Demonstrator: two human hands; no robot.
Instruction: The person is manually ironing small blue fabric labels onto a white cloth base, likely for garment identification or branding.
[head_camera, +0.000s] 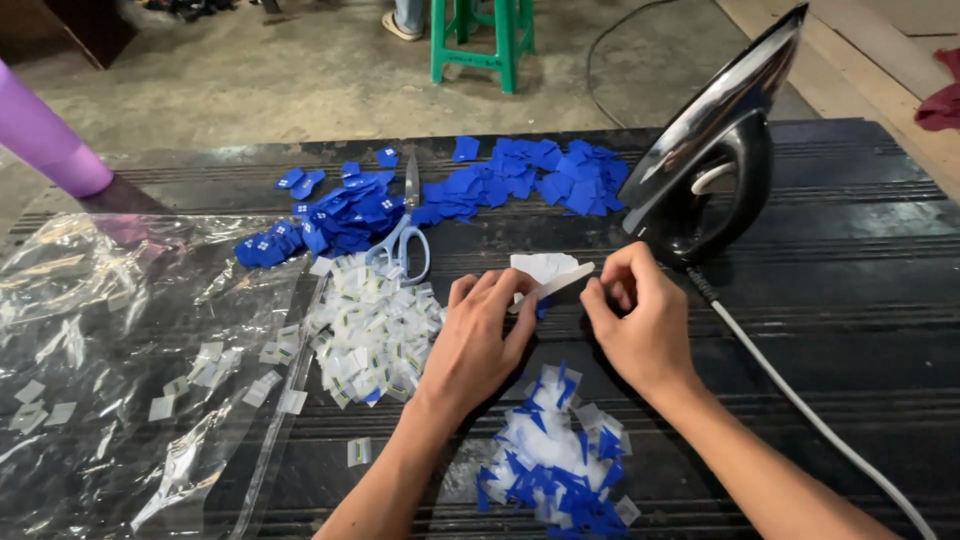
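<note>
Your left hand (478, 340) lies palm down on the black table (860, 300), fingers stretched toward one o'clock, and their tips press on a small white piece (548, 272) that sits near the middle of the table. Your right hand (640, 320) meets it from the other side: thumb and forefinger are pinched on the right end of that same white piece, the other fingers curled in loosely. The piece looks like thin paper or fabric with a folded strip along its lower edge; you cannot tell which from here.

At six o'clock from your hands, between your forearms, lies a heap of mixed blue and white scraps (560, 460). At nine o'clock from your left hand sits a pile of small white labels (375, 330), and beyond it a sheet of clear plastic (110, 350) spreads over the left part of the table with a few labels scattered on it. At eleven to twelve o'clock a wide spread of blue tags (470, 190) runs along the far side, with a pair of pale-handled scissors (405, 235) lying across its near edge, blades pointing away from you.

At one o'clock from your right hand a black iron (715, 150) stands upright on its heel, just beside your knuckles, and its white cord (810, 410) trails off toward five o'clock. A purple cylinder (45, 135) stands at the far left corner, and a green stool (485, 40) stands on the floor beyond.
</note>
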